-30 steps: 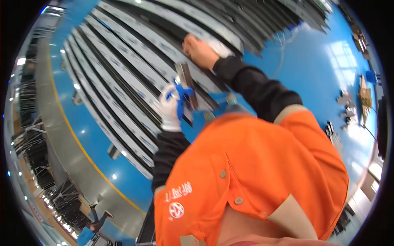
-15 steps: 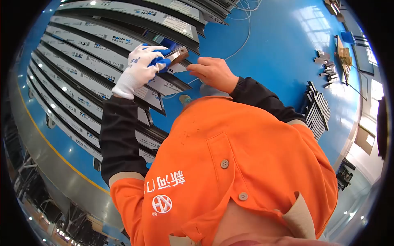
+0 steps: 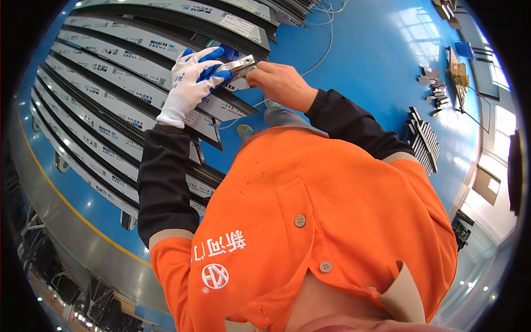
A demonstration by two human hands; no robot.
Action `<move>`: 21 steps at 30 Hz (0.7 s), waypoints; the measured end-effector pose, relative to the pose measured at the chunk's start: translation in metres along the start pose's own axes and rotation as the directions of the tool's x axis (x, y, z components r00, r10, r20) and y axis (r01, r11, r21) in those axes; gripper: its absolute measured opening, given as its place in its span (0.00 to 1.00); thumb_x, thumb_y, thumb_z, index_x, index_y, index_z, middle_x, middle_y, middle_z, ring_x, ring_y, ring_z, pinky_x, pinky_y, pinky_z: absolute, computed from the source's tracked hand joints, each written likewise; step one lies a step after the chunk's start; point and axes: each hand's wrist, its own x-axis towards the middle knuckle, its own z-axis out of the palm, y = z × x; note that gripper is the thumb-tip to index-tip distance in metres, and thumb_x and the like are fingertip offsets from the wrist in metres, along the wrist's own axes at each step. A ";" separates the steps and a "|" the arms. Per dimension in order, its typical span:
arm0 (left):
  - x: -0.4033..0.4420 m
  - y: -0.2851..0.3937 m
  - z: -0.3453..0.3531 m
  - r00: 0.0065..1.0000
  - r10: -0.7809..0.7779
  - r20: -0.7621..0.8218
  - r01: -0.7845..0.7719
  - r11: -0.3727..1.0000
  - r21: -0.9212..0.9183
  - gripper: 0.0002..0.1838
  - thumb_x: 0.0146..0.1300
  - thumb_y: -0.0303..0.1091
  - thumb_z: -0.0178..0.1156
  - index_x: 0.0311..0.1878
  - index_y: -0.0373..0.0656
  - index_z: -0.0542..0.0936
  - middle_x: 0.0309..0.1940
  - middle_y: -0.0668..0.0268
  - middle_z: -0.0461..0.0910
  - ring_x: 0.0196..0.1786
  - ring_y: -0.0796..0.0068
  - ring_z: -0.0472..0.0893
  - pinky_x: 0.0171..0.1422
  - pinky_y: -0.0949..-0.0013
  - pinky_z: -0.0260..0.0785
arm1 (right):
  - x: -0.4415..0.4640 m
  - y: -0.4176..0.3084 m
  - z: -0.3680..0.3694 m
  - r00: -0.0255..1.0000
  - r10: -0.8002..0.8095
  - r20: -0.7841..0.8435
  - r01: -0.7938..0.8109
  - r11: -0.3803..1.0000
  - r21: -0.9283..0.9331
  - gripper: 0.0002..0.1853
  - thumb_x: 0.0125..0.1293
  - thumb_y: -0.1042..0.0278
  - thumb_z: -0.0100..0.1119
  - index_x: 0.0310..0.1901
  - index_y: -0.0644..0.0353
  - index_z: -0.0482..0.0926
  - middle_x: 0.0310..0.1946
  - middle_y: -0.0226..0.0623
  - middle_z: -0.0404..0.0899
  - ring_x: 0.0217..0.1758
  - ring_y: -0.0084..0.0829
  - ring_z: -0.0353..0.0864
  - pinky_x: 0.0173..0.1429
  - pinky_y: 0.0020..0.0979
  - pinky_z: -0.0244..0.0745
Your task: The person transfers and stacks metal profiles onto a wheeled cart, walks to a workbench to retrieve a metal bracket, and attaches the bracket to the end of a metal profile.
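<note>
My left hand (image 3: 192,80), in a white glove with blue fingertips, holds a small silver metal piece (image 3: 239,63) between thumb and fingers. Bare and with its fingers curled, my right hand (image 3: 281,83) is at the right end of that piece, over the end of a profile. What its fingertips grip, if anything, is hidden. Beneath both hands lie long grey profiles (image 3: 119,61) with printed film and black edges, side by side.
Pieces of metal (image 3: 434,88) and a stack of dark bars (image 3: 421,141) lie on the blue floor (image 3: 370,72) at the right. A pale cable (image 3: 326,52) runs across the floor. Cardboard (image 3: 458,72) stands at the far right.
Since half a second ago, my right hand has moved left and up to the metal piece. Compared with a second ago, the view has shifted and both hands have come close together.
</note>
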 end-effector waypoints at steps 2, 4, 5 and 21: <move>-0.003 -0.001 -0.002 0.999 0.012 -0.032 -0.012 1.000 0.002 0.11 0.64 0.35 0.61 0.48 0.46 0.85 0.62 0.69 0.75 0.64 0.65 0.67 0.71 0.61 0.56 | 0.002 0.000 -0.001 1.000 -0.001 -0.004 0.001 0.999 0.039 0.05 0.64 0.72 0.60 0.40 0.50 0.76 0.34 0.28 0.71 0.35 0.29 0.74 0.38 0.29 0.72; -0.001 -0.003 -0.004 0.997 -0.026 0.069 0.029 0.999 -0.040 0.12 0.65 0.35 0.61 0.50 0.47 0.84 0.62 0.68 0.75 0.65 0.65 0.66 0.72 0.61 0.55 | 0.005 0.004 -0.001 0.995 -0.085 0.052 0.085 0.996 -0.002 0.05 0.64 0.72 0.60 0.40 0.51 0.75 0.35 0.29 0.72 0.35 0.29 0.74 0.39 0.28 0.73; 0.001 -0.005 -0.005 0.992 -0.039 0.120 0.046 0.997 -0.060 0.13 0.65 0.35 0.61 0.50 0.48 0.84 0.62 0.68 0.75 0.65 0.65 0.66 0.73 0.61 0.54 | 0.006 0.007 -0.001 0.989 -0.123 0.079 0.125 0.992 -0.023 0.05 0.64 0.72 0.60 0.40 0.51 0.75 0.36 0.29 0.72 0.36 0.30 0.74 0.39 0.28 0.73; -0.006 0.003 -0.004 0.997 -0.069 0.045 0.073 0.993 -0.095 0.18 0.58 0.23 0.59 0.53 0.40 0.80 0.59 0.62 0.75 0.59 0.61 0.73 0.67 0.67 0.64 | 0.085 -0.032 -0.060 0.990 0.110 0.093 -0.134 0.467 0.874 0.07 0.74 0.66 0.52 0.48 0.58 0.71 0.38 0.36 0.71 0.33 0.28 0.75 0.37 0.29 0.75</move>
